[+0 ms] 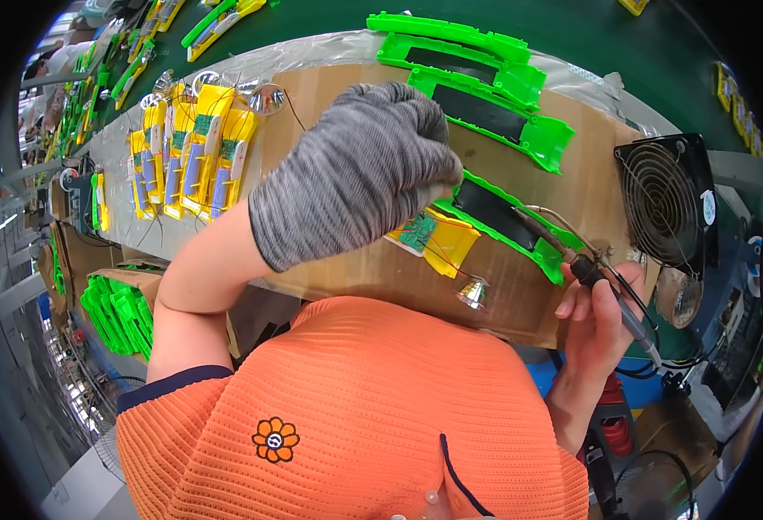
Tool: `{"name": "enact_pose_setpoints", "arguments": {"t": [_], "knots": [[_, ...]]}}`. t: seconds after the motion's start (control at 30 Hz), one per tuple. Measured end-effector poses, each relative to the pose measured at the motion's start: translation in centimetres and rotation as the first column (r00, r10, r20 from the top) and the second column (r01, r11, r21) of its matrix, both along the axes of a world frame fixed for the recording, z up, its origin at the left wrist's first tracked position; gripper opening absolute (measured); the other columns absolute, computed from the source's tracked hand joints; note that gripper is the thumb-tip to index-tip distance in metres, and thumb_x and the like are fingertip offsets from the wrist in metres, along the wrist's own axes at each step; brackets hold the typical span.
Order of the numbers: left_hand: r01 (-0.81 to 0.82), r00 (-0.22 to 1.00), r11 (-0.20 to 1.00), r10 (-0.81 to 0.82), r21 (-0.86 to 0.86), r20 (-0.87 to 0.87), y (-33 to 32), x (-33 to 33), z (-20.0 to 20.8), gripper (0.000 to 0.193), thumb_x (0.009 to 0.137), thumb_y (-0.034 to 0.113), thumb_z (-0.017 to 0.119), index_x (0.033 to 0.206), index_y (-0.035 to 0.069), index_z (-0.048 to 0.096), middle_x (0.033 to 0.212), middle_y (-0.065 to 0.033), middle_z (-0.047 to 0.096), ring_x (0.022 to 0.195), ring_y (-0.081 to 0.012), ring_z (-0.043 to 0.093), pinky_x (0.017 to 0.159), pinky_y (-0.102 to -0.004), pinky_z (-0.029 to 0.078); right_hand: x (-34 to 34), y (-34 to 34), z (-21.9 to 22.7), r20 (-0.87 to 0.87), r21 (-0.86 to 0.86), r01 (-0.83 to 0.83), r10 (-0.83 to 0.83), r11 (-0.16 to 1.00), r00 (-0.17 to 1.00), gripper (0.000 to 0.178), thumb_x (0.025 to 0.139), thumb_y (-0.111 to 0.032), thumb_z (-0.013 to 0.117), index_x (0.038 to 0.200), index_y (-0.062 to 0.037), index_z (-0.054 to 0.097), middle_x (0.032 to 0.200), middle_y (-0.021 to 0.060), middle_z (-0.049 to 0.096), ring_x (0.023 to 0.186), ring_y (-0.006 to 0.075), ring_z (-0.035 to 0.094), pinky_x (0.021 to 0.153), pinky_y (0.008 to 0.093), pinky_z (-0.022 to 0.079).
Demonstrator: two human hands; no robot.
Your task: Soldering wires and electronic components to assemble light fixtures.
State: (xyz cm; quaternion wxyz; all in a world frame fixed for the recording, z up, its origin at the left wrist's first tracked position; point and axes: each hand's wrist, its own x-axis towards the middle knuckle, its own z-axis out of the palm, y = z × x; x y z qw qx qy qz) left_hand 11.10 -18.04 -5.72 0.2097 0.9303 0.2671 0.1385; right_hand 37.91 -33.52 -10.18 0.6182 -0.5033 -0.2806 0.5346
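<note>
My left hand (360, 169), in a grey striped knit glove, is closed over the left end of a green plastic housing (544, 253) with a black panel inset. Its fingers are pinched, and what they hold is hidden. My right hand (596, 322), bare, grips a soldering iron (586, 270) with a thin metal tube running along it. The iron's tip is over the housing's black panel; whether they touch I cannot tell. Partly under my left hand lies a yellow casing (452, 246) with a green circuit board, thin wires and a small silver reflector (472, 294).
Brown cardboard (381, 296) covers the bench. Several green housings (485, 108) lie at the far side, and several yellow casings (195, 156) with blue cells at left. A black fan (665, 204) stands at right. A box of green parts (120, 310) sits lower left.
</note>
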Motion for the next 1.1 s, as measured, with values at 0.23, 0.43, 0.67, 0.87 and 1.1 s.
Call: {"name": "enact_pose_setpoints", "arguments": {"t": [0.23,0.43,0.67,0.87,1.1], "knots": [[-0.047,0.997,0.99,0.055,0.131,-0.059,-3.7,1.4,-1.0,0.023,0.073,0.02,0.075,0.093,0.014,0.068,0.097,-0.0039,0.064,0.107,-0.03,0.059,0.096,-0.0477,0.04,-0.1,-0.8,-0.6,-0.009,-0.009,0.011,-0.011,1.0,1.0,0.016,0.092,-0.011,0.058,0.1,-0.0031,0.047,0.072,0.0147,0.061,0.054,0.0166,0.053,0.067,0.0302,0.052],[-0.126,0.992,0.982,0.127,0.142,0.008,-5.5,2.3,-2.5,0.016,0.08,0.017,0.072,0.094,0.014,0.066,0.093,-0.0029,0.065,0.108,-0.0255,0.061,0.095,-0.0449,0.043,-1.7,-0.8,-0.8,-0.225,0.0,0.159,-0.155,0.987,0.962,0.011,0.095,-0.011,0.055,0.099,-0.0044,0.047,0.064,0.0055,0.051,0.056,0.0186,0.055,0.09,0.047,0.053],[-0.088,0.996,0.989,0.089,-0.12,0.0,-5.4,5.7,-3.2,0.016,0.084,0.014,0.069,0.098,0.008,0.066,0.093,-0.011,0.066,0.086,-0.0326,0.062,0.08,-0.0425,0.049,-0.4,-2.1,-1.2,-0.264,0.129,0.167,-0.129,0.978,0.956,0.014,0.094,-0.014,0.057,0.097,-0.0048,0.047,0.063,0.0053,0.051,0.056,0.0182,0.056,0.099,0.0517,0.047],[-0.095,0.984,0.994,0.084,-0.061,-0.156,-4.9,6.1,-2.7,0.014,0.086,0.018,0.066,0.095,0.008,0.068,0.083,-0.012,0.063,0.08,-0.0328,0.062,0.073,-0.042,0.05,2.7,-3.0,-1.0,-0.052,0.054,0.001,0.002,0.999,0.999,0.014,0.091,-0.004,0.059,0.098,-0.0018,0.046,0.077,0.015,0.06,0.054,0.0156,0.055,0.059,0.0335,0.056],[-0.095,0.953,0.994,0.077,-0.048,-0.294,-4.4,7.2,-2.0,0.014,0.086,0.021,0.064,0.092,0.009,0.068,0.083,-0.0114,0.063,0.082,-0.0321,0.063,0.074,-0.0437,0.05,2.1,-2.6,-0.8,0.012,-0.012,-0.028,0.028,1.0,1.0,0.013,0.089,0.004,0.059,0.096,0.0011,0.048,0.071,0.0105,0.059,0.055,0.0138,0.056,0.056,0.0319,0.055]]}}
